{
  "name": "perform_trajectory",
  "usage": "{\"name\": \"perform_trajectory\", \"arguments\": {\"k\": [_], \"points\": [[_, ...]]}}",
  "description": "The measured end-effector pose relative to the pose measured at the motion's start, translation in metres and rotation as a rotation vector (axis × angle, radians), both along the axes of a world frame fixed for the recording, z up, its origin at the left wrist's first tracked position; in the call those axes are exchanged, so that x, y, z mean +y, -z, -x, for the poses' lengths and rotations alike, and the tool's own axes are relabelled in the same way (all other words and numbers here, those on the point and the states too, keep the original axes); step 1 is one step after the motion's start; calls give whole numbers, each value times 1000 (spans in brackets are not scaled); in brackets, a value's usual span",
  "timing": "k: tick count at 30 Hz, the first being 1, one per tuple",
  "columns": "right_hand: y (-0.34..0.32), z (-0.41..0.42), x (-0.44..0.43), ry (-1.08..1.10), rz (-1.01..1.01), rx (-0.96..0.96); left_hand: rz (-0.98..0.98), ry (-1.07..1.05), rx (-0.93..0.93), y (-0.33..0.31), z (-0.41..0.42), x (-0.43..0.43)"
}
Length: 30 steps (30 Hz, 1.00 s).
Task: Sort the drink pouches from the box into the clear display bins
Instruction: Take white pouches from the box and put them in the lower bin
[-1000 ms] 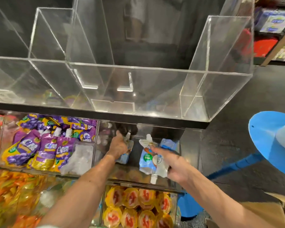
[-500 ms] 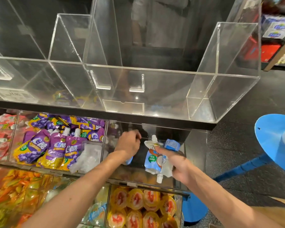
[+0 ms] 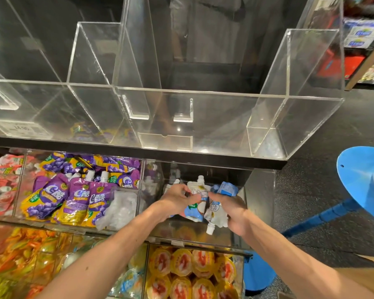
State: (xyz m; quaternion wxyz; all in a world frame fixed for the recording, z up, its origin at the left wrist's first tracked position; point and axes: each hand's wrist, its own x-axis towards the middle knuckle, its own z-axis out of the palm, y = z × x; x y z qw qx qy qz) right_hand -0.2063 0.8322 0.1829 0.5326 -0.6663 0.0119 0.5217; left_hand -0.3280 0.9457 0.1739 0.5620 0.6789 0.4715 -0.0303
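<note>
my right hand point(image 3: 233, 212) is curled round a bunch of blue-white pouches point(image 3: 216, 214), held over the bin point(image 3: 260, 201) so I can feed them in; left hand point(image 3: 177, 199) pinches one off the bunch, probably to lay it straight. purple pouches point(image 3: 73, 197) left of the bin, acrylic tier point(image 3: 203, 93) above it, dark shop floor point(image 3: 322, 147) to its right

Light: bright overhead indoor; colours vivid.
Glare: white specks + sheen on clear acrylic upper bins point(image 3: 177, 128); hazy reflections on front walls.
Shadow: dim under black shelf edge point(image 3: 138, 151).
Blur: orange-yellow packets point(image 3: 20, 255) btm-left smeared; centre sharp.
Distortion: wide-angle, bin walls lean outward twd edges.
</note>
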Motion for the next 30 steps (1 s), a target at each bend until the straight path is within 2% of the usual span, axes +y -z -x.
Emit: {"name": "perform_trajectory", "arguments": {"k": [3,7,16,18,19,20,22,24,25,30], "points": [[6,-7,1,30,41,21,-280,91,197,10,-3,18],[5,-11,0,34,61,66,-403,191,408,27,-15,25],[3,-15,-5,-46,-14,88,-673,391,589,31,-27,19],[1,-15,-7,-64,-28,105,-701,379,540,28,-29,20],[-1,-15,-8,-71,-34,119,-663,317,442,27,-30,20],[-2,-15,-9,-79,-39,141,-542,208,291,26,-31,21],[-6,-15,-10,-102,-49,205,-137,29,11,19,-34,20],[-12,-13,-12,-124,-53,250,197,52,-87,9,-34,16],[-15,-11,-11,-128,-61,258,280,87,-106,5,-33,13],[-21,-2,-9,-150,-83,132,265,104,-159,-4,-24,14]]}}
